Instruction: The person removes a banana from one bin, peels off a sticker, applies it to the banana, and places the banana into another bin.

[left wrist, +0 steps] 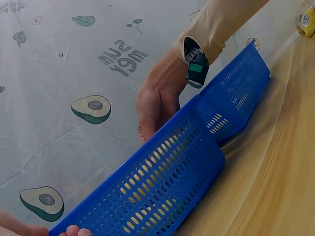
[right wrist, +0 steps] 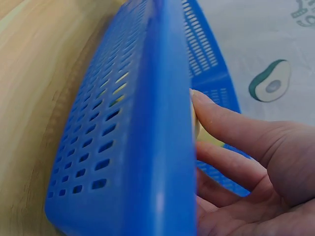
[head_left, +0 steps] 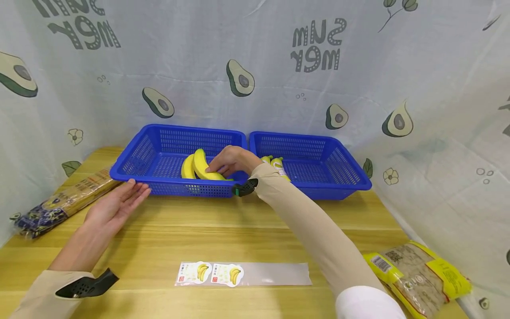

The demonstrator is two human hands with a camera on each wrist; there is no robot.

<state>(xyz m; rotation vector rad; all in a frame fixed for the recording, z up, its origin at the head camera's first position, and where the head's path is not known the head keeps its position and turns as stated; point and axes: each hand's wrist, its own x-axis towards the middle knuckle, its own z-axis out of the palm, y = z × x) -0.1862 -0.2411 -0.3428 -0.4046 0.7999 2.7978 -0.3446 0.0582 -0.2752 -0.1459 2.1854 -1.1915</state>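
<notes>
In the head view my right hand (head_left: 235, 159) reaches into the left blue basket (head_left: 199, 189) and grips a yellow banana (head_left: 201, 165) between thumb and fingers. A second banana (head_left: 188, 167) lies right beside it. The right wrist view shows the thumb and fingers behind the basket's rim, which hides most of the fruit. My left hand (head_left: 115, 206) touches the same basket near its front left corner, fingers fairly straight. Bananas with labels (head_left: 277, 165) lie in the right blue basket (head_left: 334, 192), partly behind my right wrist.
A clear strip (head_left: 275, 274) bearing two banana stickers (head_left: 227, 274) lies at the table's front. A long bag of noodle-like sticks (head_left: 75, 195) lies at the left, a yellow-and-clear bag (head_left: 418, 277) at the right. A printed curtain (head_left: 271, 102) hangs behind the baskets.
</notes>
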